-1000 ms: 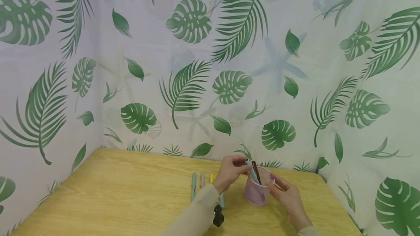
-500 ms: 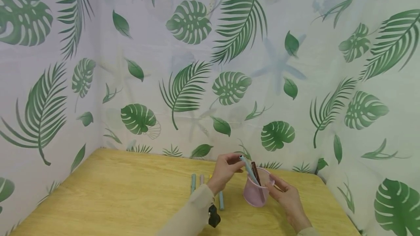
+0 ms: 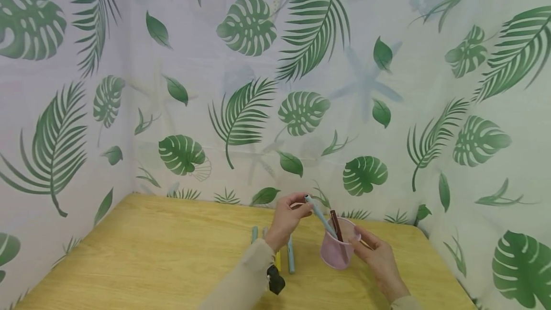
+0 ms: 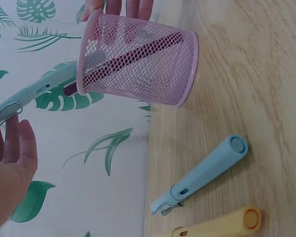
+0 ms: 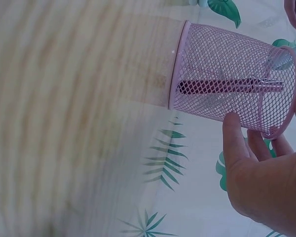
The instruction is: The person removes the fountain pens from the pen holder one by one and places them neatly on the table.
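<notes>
My left hand (image 3: 285, 219) pinches a light blue pen (image 3: 319, 215) near its upper, clip end. This pen slants to the right, and its lower end is inside the mouth of a pink mesh pen holder (image 3: 330, 252). A dark red-brown pen (image 5: 227, 86) leans inside the holder, its top above the rim. My right hand (image 3: 380, 260) holds the holder by its right side at the rim, with the thumb in front. The holder stands upright on the table.
Left of the holder, a second light blue pen (image 4: 207, 170) and a yellow pen (image 4: 227, 224) lie on the wooden table (image 3: 150, 248). A green pen (image 3: 254, 233) and a pale pen (image 3: 265, 231) are partly hidden by the left arm. Leaf-patterned curtain (image 3: 241, 123) closes the back and sides.
My left hand has moved left and up, drawing the light blue pen further out of the holder and tilting it more. The right hand and the holder have stayed nearly still.
</notes>
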`<action>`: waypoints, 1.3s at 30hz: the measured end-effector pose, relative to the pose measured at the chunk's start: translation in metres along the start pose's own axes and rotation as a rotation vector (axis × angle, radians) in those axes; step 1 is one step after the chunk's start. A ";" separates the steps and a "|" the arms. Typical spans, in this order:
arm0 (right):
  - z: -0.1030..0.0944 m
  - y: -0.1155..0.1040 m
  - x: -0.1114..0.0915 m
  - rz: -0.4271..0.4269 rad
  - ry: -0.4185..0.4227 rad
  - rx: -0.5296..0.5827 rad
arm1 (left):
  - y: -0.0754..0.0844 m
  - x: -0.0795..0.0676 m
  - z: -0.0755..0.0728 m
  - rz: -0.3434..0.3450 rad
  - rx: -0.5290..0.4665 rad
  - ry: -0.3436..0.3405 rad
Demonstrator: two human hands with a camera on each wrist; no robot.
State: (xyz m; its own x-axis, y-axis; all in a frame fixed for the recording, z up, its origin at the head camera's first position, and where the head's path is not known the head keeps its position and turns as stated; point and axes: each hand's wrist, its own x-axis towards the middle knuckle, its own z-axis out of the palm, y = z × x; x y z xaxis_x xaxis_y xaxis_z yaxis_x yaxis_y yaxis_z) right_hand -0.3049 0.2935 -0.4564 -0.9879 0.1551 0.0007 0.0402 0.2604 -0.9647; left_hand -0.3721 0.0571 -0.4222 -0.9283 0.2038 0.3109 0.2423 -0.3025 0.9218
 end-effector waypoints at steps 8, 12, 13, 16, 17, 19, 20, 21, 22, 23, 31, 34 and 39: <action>0.001 -0.002 0.000 0.002 0.002 0.014 | 0.008 0.001 -0.010 -0.011 -0.050 0.002; 0.000 -0.002 -0.001 0.002 0.006 0.020 | 0.012 0.001 -0.013 -0.006 -0.057 -0.002; 0.000 -0.002 -0.001 0.001 0.006 0.021 | 0.013 0.001 -0.014 -0.002 -0.059 -0.004; 0.000 -0.003 -0.001 -0.002 0.005 0.019 | 0.016 0.001 -0.015 0.014 -0.061 -0.009; 0.000 -0.003 -0.001 -0.002 0.005 0.017 | 0.017 0.001 -0.016 0.020 -0.061 -0.009; 0.000 -0.003 -0.001 -0.001 0.007 0.013 | 0.019 0.001 -0.017 0.029 -0.064 -0.008; 0.001 -0.003 -0.001 -0.001 0.006 0.011 | 0.020 0.001 -0.019 0.031 -0.064 -0.005; 0.001 -0.003 -0.001 0.001 0.005 0.011 | 0.020 0.001 -0.020 0.033 -0.065 -0.004; 0.001 -0.003 -0.001 0.002 0.004 0.012 | 0.021 0.001 -0.021 0.035 -0.065 -0.002; 0.000 -0.003 -0.002 0.002 0.003 0.012 | 0.021 0.001 -0.023 0.038 -0.067 -0.001; 0.001 -0.003 -0.001 0.011 0.009 0.012 | 0.024 0.000 -0.035 0.056 -0.061 0.004; 0.001 -0.004 -0.001 0.020 0.012 0.009 | 0.023 -0.001 -0.040 0.053 -0.044 0.010; 0.002 -0.005 -0.002 0.023 0.009 0.009 | 0.024 -0.002 -0.047 0.049 -0.040 0.018</action>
State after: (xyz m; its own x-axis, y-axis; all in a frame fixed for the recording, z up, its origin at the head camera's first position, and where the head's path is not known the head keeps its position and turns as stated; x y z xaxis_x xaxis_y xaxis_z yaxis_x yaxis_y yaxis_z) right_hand -0.3034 0.2903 -0.4516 -0.9854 0.1694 -0.0190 0.0612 0.2478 -0.9669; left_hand -0.3771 0.0057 -0.4114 -0.9207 0.1710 0.3509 0.2765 -0.3488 0.8955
